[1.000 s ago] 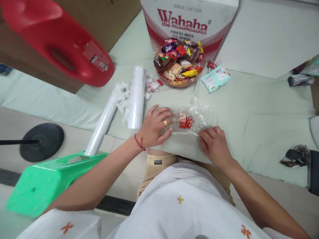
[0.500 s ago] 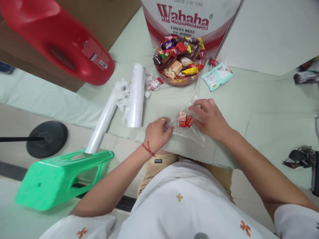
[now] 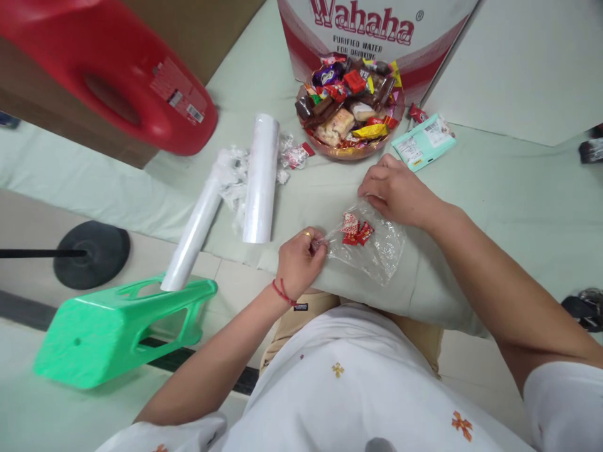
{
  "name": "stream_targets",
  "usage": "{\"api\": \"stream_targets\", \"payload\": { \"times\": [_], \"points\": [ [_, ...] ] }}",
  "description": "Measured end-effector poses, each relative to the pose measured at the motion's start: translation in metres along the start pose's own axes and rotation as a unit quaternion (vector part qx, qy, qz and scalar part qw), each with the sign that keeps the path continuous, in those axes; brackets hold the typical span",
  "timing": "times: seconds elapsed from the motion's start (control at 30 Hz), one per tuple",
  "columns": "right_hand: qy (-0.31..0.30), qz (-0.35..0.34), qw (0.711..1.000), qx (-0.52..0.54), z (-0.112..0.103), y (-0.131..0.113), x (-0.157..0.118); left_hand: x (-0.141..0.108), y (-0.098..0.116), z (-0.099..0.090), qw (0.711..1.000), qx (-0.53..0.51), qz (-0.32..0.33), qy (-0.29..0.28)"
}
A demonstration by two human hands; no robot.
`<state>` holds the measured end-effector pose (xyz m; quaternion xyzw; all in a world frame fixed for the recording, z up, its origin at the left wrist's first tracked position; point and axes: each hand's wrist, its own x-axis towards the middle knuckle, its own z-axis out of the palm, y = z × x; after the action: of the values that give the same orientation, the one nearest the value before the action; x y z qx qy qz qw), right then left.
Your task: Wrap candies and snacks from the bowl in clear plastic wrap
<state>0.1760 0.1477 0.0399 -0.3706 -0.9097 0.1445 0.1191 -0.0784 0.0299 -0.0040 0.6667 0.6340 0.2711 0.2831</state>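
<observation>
A sheet of clear plastic film (image 3: 384, 251) lies spread near the table's front edge, with red and patterned wrapped candies (image 3: 357, 230) on it. My left hand (image 3: 302, 260) is closed on the film's left side, thumb against fingers. At the film's upper edge, my right hand (image 3: 393, 191) pinches the plastic between thumb and fingers. Beyond my hands stands a glass bowl (image 3: 346, 150) heaped with wrapped sweets. A teal packet (image 3: 424, 143) rests just right of the bowl.
Left of the bowl are a white roll (image 3: 261, 179), crumpled plastic (image 3: 230, 172) and a thinner roll (image 3: 193, 235) reaching a green stool (image 3: 94, 333). A red jug (image 3: 188, 119) stands at the back left. Behind the bowl is a Wahaha carton (image 3: 372, 31).
My right hand has moved up, away from my body, with the film's upper edge. The film is spread wider around the candies. My left hand keeps its hold. The camera view has shifted slightly.
</observation>
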Motion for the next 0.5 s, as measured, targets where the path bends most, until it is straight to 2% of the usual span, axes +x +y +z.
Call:
{"api": "stream_targets", "payload": {
  "times": [0.13,0.27,0.37,0.5],
  "points": [
    [-0.048,-0.051,0.994,0.081,-0.005,-0.005,-0.007,-0.002,0.002,0.000,0.999,-0.031,0.014,0.030],
    [-0.078,-0.052,0.995,0.018,0.003,-0.009,-0.008,-0.004,0.004,0.002,0.998,-0.038,0.012,0.050],
    [-0.066,-0.050,0.996,-0.040,0.007,-0.008,-0.003,-0.006,0.005,0.003,0.997,-0.035,0.017,0.061],
    [-0.036,-0.033,0.996,-0.081,0.001,-0.006,0.005,-0.008,0.005,0.003,0.997,-0.039,0.034,0.053]
  ]
}}
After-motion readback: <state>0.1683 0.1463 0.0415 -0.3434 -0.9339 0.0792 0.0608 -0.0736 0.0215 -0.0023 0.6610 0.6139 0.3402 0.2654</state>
